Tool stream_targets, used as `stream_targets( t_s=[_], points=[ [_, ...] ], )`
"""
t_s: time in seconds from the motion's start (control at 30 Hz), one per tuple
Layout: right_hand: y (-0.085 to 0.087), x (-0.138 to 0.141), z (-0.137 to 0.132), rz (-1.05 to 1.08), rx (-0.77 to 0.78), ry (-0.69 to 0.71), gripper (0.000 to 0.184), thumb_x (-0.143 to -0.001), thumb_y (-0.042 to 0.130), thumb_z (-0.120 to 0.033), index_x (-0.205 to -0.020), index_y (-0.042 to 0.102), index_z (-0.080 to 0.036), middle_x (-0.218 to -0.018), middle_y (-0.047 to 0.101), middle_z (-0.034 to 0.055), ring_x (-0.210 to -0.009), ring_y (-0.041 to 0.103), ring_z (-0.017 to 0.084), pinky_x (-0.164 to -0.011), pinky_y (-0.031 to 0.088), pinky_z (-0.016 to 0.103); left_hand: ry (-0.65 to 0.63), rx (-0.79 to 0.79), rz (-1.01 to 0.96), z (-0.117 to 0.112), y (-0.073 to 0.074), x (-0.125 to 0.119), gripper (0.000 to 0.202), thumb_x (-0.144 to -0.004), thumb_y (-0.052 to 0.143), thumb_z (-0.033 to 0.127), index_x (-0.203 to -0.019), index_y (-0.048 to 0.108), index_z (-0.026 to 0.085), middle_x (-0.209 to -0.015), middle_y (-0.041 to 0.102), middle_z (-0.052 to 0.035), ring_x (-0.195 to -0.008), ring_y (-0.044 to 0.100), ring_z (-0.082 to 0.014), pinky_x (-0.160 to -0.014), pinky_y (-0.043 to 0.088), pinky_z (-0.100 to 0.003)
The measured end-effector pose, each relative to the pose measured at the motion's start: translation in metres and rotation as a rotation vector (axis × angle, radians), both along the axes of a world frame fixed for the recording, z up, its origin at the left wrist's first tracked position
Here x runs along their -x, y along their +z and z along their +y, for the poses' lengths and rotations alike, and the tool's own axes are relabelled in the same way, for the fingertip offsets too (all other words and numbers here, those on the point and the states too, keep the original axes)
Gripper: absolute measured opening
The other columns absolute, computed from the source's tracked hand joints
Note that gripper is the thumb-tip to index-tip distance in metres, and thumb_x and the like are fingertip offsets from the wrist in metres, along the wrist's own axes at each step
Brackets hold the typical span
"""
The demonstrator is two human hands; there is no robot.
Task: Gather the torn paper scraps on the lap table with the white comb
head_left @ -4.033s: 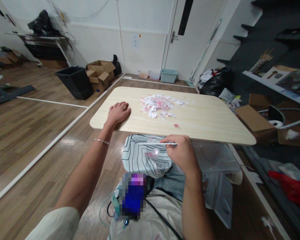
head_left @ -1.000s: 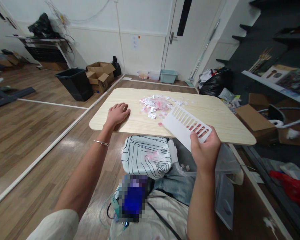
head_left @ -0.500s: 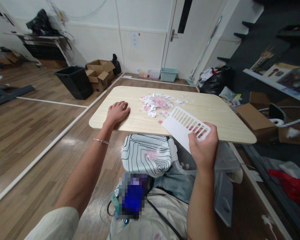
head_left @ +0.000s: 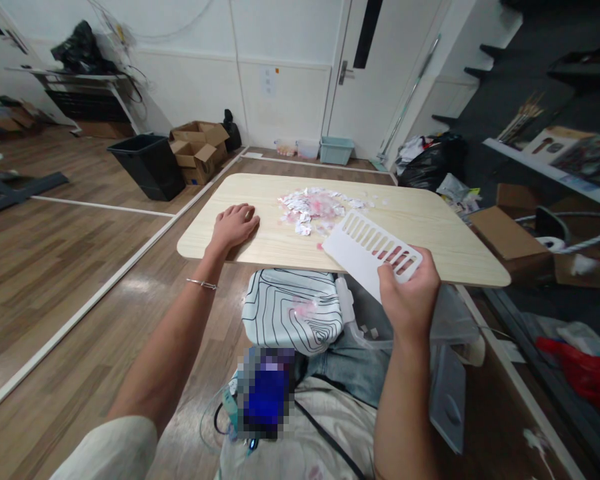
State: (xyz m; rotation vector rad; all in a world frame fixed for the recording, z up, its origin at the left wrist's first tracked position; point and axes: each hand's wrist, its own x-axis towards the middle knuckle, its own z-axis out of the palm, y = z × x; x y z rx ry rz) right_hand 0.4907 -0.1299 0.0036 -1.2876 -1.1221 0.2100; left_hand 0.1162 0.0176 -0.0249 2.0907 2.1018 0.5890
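Observation:
My right hand (head_left: 407,293) grips a flat white plastic piece with a row of slots (head_left: 367,250), held tilted over the near edge of the light wooden table (head_left: 430,230). A heap of torn white and pink paper scraps (head_left: 315,203) lies in the middle of the table, just beyond the slotted piece. My left hand (head_left: 234,225) rests palm down on the table's left part, fingers stretched out, holding nothing. A clear plastic container (head_left: 430,320) sits below the table edge by my lap.
A white cushion with black line pattern (head_left: 293,310) lies on my lap. On the floor stand a black bin (head_left: 147,163) and open cardboard boxes (head_left: 200,150) at left, a black rubbish bag (head_left: 433,163) and more boxes (head_left: 510,230) at right.
Four seconds ago my right hand was below the table edge at the clear container. It now holds the slotted white piece up at the table edge. My left hand has stayed put.

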Motion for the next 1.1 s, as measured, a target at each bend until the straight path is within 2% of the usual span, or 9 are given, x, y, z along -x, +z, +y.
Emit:
stream_targets(
  t_s=[0.2, 0.37, 0.67, 1.0, 1.1],
  points=[
    [0.0008, 0.0028, 0.0008, -0.051, 0.025, -0.036, 0.032, -0.072, 0.067, -0.037, -0.102, 0.067, -0.028, -0.090, 0.085, 0.0065, -0.079, 0.083, 0.031, -0.073, 0.063, 0.041, -0.002, 0.002, -0.009, -0.0017, 0.0014, -0.0016, 0.059, -0.113, 0.045, 0.055, -0.161, 0.071, 0.034, -0.183, 0.065, -0.0094, -0.171, 0.051, -0.0403, -0.141, 0.039, -0.063],
    [0.0031, 0.0007, 0.0002, -0.054, 0.005, -0.072, 0.032, -0.072, 0.067, -0.037, -0.102, 0.067, -0.028, -0.091, 0.086, 0.0069, -0.080, 0.083, 0.032, -0.077, 0.063, 0.043, 0.001, -0.012, -0.023, -0.0030, 0.0021, -0.0030, 0.058, -0.112, 0.046, 0.053, -0.159, 0.073, 0.033, -0.181, 0.066, -0.0101, -0.169, 0.052, -0.0408, -0.141, 0.039, -0.064],
    [0.0026, 0.0044, -0.0011, -0.013, 0.030, 0.019, 0.030, -0.071, 0.069, -0.036, -0.100, 0.064, -0.028, -0.090, 0.086, 0.0047, -0.078, 0.081, 0.028, -0.074, 0.063, 0.039, 0.003, -0.021, -0.040, -0.0029, 0.0026, -0.0028, 0.055, -0.110, 0.049, 0.055, -0.155, 0.074, 0.036, -0.180, 0.068, -0.0093, -0.168, 0.053, -0.0393, -0.141, 0.039, -0.065],
    [0.0008, -0.0007, -0.0015, -0.055, 0.009, -0.097, 0.030, -0.072, 0.068, -0.035, -0.101, 0.066, -0.028, -0.089, 0.084, 0.0050, -0.078, 0.080, 0.029, -0.074, 0.063, 0.040, 0.003, -0.004, -0.023, -0.0035, 0.0032, -0.0035, 0.057, -0.111, 0.046, 0.055, -0.158, 0.072, 0.034, -0.182, 0.066, -0.0106, -0.170, 0.052, -0.0397, -0.141, 0.038, -0.064],
    [0.0032, 0.0006, -0.0026, -0.042, -0.002, -0.073, 0.030, -0.071, 0.068, -0.036, -0.101, 0.065, -0.028, -0.090, 0.084, 0.0051, -0.077, 0.080, 0.028, -0.072, 0.062, 0.038, 0.002, -0.004, -0.026, -0.0034, 0.0030, -0.0030, 0.058, -0.111, 0.046, 0.055, -0.157, 0.073, 0.033, -0.182, 0.065, -0.0114, -0.170, 0.052, -0.0401, -0.141, 0.038, -0.065]
  ],
)
